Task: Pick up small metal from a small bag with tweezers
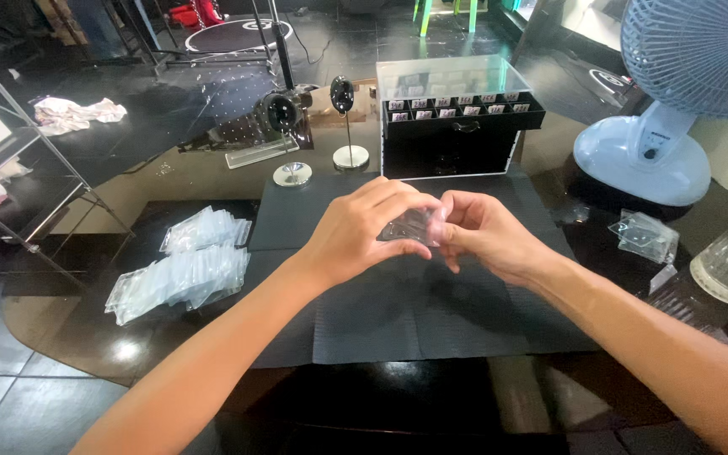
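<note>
Clear plastic pouch (413,226) sits pinched between both hands above the dark mat (431,312) on the bench (86,337); left hand (364,232) and right hand (482,236) have fingers closed on its edges; whether it holds anything I cannot tell. A heap of similar clear pouches (183,265) lies left, seemingly not yet handled; two more (644,236) lie right; behind stands a black compartment box (457,126) with small pale labels.

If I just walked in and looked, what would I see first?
Two hands, the left hand and the right hand, meet in the middle, pinching a small clear plastic bag above a dark mat. A pile of clear bags lies left, and a white fan stands far right.
</note>
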